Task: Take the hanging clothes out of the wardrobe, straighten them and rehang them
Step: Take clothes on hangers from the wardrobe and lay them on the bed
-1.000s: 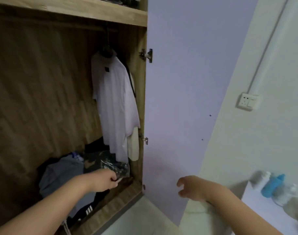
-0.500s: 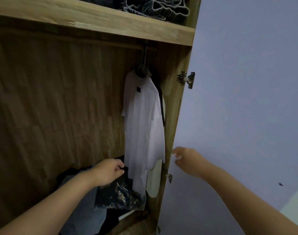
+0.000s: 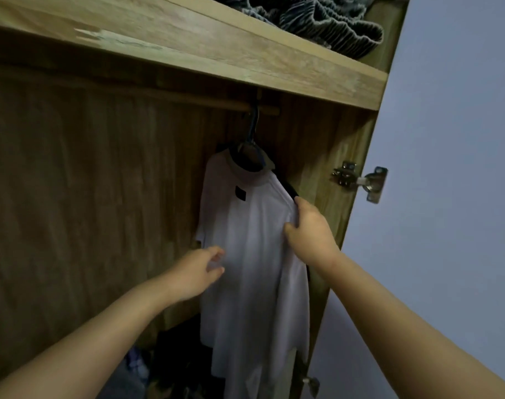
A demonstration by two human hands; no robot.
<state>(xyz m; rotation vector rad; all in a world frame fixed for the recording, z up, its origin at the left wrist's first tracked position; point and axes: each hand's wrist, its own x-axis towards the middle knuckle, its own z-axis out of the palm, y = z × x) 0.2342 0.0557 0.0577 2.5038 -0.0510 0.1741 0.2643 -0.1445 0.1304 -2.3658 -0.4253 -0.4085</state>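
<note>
A white T-shirt (image 3: 251, 254) with a small black label hangs on a dark hanger (image 3: 252, 133) from the wooden rail (image 3: 188, 97) at the right end of the wardrobe. A dark garment shows behind it at the right shoulder. My right hand (image 3: 308, 228) grips the shirt's right shoulder edge, thumb in front and fingers curled behind. My left hand (image 3: 196, 272) reaches toward the shirt's left sleeve with relaxed, spread fingers; whether they touch the cloth I cannot tell.
A wooden shelf (image 3: 245, 56) above the rail carries crumpled dark clothes (image 3: 317, 21). A heap of dark and blue garments (image 3: 159, 364) lies on the wardrobe floor. The pale door (image 3: 447, 168) stands swung out at right on metal hinges (image 3: 360, 180).
Both hands rose from the wardrobe floor toward the hanging shirt. My left hand let go of the dark bundle. My right hand took hold of the shirt's shoulder. The camera tilted up.
</note>
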